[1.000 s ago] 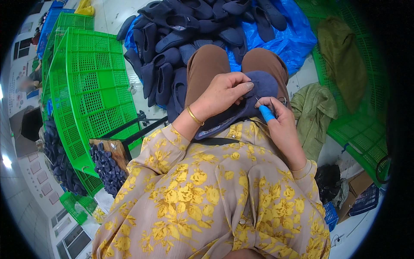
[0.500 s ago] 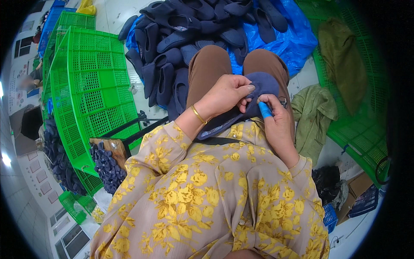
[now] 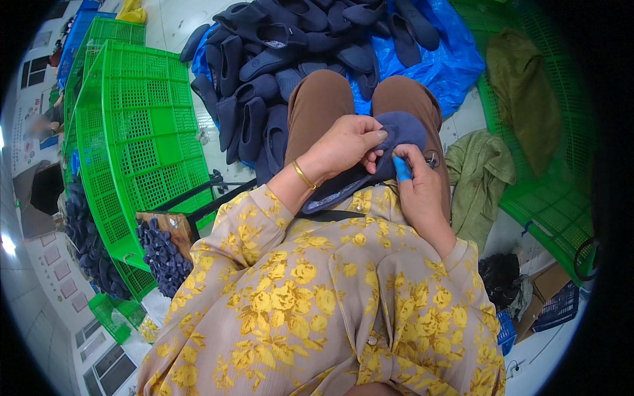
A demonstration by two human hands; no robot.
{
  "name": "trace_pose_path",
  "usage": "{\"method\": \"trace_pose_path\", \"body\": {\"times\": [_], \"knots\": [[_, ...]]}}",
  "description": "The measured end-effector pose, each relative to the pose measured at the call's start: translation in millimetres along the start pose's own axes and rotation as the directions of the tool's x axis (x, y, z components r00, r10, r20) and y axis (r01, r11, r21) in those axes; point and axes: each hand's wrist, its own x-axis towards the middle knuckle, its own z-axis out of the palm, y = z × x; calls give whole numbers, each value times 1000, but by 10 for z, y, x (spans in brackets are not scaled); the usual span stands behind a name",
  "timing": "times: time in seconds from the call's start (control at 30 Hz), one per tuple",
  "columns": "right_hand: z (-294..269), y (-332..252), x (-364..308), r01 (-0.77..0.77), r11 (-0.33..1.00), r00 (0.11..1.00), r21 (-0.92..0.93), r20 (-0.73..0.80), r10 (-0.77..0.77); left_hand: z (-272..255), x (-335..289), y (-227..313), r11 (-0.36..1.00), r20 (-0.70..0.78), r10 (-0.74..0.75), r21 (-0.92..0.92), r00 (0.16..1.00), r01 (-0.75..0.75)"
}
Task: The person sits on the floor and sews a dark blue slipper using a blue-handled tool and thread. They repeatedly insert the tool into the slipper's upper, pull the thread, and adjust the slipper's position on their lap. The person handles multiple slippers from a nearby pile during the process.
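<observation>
On my lap, over my brown trousers, rests a navy cloth slip-on shoe [image 3: 404,127] with its rounded end pointing away from me. My left hand [image 3: 345,144], with a gold bangle at the wrist, is closed on it, thumb and forefinger pinching the fabric near the middle. From the right, my right hand [image 3: 421,186] is closed at the shoe's near right side; one digit has a blue wrap [image 3: 401,169]. A small dark object [image 3: 431,159] pokes out beside the right knuckles, too small to make out. The fingers partly hide the shoe.
Beyond my knees, a heap of navy shoes [image 3: 264,66] lies on a blue plastic sheet [image 3: 456,66]. Green crates [image 3: 152,125] stand at left, near a bin of small navy pieces [image 3: 162,254]. At right are an olive cloth [image 3: 479,178] and another green crate [image 3: 548,211].
My right hand has shifted slightly, its wrapped digit turning and moving a little up and left along the shoe. The left hand keeps nearly the same pinch.
</observation>
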Motion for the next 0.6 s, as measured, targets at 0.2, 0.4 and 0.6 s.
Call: {"method": "trace_pose_path", "body": {"times": [0.2, 0.4, 0.6], "knots": [[30, -27, 50, -139, 989, 990, 44, 40, 138, 15, 3, 3, 999, 7, -21, -49, 1000, 22], [32, -170, 125, -56, 990, 998, 127, -23, 59, 33, -6, -47, 999, 23, 4, -52, 1000, -3], [-121, -248, 233, 48, 999, 999, 21, -8, -48, -2, 4, -93, 992, 3, 49, -114, 999, -48]]}}
